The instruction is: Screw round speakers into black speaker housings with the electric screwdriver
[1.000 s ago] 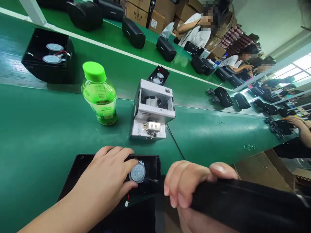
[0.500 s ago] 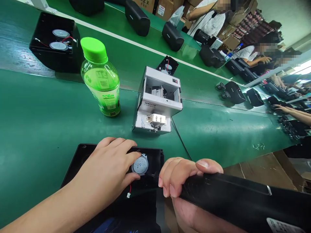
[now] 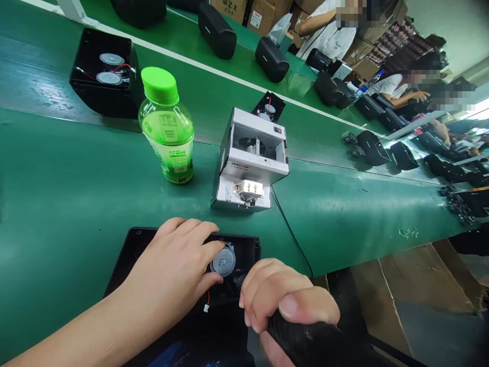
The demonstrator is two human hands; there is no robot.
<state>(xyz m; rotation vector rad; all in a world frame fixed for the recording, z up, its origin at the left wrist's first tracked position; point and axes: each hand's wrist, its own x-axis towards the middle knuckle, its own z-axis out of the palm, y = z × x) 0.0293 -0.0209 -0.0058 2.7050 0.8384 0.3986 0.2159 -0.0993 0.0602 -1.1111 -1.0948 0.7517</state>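
The left hand (image 3: pixel 168 267) lies flat and spread at six o'clock in the view, on a black speaker panel (image 3: pixel 132 250) that sits on the green belt surface (image 3: pixel 69 204). Its fingers (image 3: pixel 191 232) are apart, with the thumb and forefinger on either side of a round silver driver (image 3: pixel 223 262), not clamped on it. A short red lead with a small white connector (image 3: pixel 207 308) hangs from the panel just below the thumb. The right hand (image 3: pixel 284 306) is at five o'clock, its fingers (image 3: pixel 275 285) curled together and clamped on the edge of a black speaker cabinet (image 3: pixel 313 346), which is blurred and runs out of the frame. At twelve o'clock from the left hand stands a silver WEIXIN screw feeder (image 3: pixel 250 158), its black cable (image 3: pixel 292 239) trailing toward the right hand. A green-capped plastic bottle (image 3: pixel 166 122) stands upright at eleven o'clock, and behind it an open black cabinet (image 3: pixel 105 76) shows two drivers and red wires. A small black panel (image 3: pixel 268 107) lies just behind the feeder. Loose screws (image 3: pixel 408 233) lie at three o'clock on the belt. Closed black speakers (image 3: pixel 272 59) line a second green belt, running toward two seated co-workers (image 3: pixel 328 30) at one o'clock. Cardboard boxes (image 3: pixel 233 10) are stacked beyond them, with packed shelves (image 3: pixel 405 51) along the far wall.
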